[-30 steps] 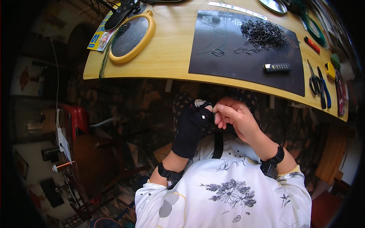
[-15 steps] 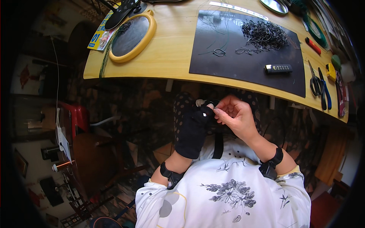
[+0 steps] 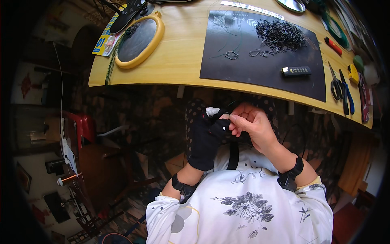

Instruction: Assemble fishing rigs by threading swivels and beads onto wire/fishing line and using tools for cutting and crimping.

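My left hand [image 3: 209,128] wears a black glove with bare thumb tip and white wrapping on a finger. Its fingers are closed, held up over my lap below the table edge. Against it, my bare right hand [image 3: 252,124] pinches thumb to forefinger. The fingertips of both hands meet, and what lies between them is too small to make out. Beyond them on the table, a black mat [image 3: 239,71] carries a heap of small dark metal fish hooks [image 3: 280,36]. A few loose hooks [image 3: 261,53] and thin dark green strands [image 3: 227,44] lie beside the heap.
On the mat's near right sits a black counter-like device [image 3: 295,72]. Scissors [image 3: 336,87], blue-handled pliers [image 3: 347,99], a yellow tape measure [image 3: 353,74] and a red tool [image 3: 333,46] line the right. At left stands a yellow-rimmed round tray [image 3: 140,63] with dark strands.
My left hand has turned slightly, so more of the white finger wrapping shows. My right-hand fingers have curled in a little, still pinching at the left fingertips. The table view has shifted slightly left.
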`<move>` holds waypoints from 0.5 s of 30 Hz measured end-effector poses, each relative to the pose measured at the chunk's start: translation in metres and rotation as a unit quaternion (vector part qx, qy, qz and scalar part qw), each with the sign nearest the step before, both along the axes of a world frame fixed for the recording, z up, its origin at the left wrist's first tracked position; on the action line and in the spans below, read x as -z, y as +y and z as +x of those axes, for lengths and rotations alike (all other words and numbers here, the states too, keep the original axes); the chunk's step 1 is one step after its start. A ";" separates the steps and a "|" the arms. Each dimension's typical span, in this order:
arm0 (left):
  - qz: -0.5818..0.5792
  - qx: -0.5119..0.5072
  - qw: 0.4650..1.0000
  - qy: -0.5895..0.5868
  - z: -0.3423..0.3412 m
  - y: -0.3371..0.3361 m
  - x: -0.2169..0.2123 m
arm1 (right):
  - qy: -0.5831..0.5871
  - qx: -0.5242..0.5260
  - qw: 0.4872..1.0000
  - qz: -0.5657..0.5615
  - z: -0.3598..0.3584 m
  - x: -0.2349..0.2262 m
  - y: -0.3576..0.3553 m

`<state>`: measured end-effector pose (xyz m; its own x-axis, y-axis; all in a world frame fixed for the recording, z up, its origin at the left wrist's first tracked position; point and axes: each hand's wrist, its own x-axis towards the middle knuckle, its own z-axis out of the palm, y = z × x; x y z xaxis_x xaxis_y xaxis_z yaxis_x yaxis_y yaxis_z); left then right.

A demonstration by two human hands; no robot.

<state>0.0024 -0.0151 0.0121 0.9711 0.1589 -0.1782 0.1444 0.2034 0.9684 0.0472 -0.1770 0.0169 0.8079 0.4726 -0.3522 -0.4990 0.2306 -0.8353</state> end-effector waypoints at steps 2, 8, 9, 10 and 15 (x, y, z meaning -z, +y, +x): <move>-0.019 -0.009 1.000 0.005 0.000 -0.002 -0.004 | 0.011 0.001 1.000 0.009 0.000 0.000 0.000; -0.034 0.009 0.999 0.018 -0.001 -0.004 -0.014 | 0.097 -0.016 0.994 0.052 0.004 -0.001 -0.004; -0.035 0.010 0.999 0.012 -0.002 -0.004 -0.015 | 0.110 -0.021 0.992 0.057 0.004 -0.001 -0.005; -0.040 0.009 0.999 0.009 -0.002 -0.004 -0.015 | 0.114 -0.022 0.991 0.064 0.004 -0.002 -0.005; -0.029 -0.011 1.000 0.003 -0.003 -0.006 -0.015 | 0.113 -0.017 0.990 0.081 0.003 -0.002 -0.005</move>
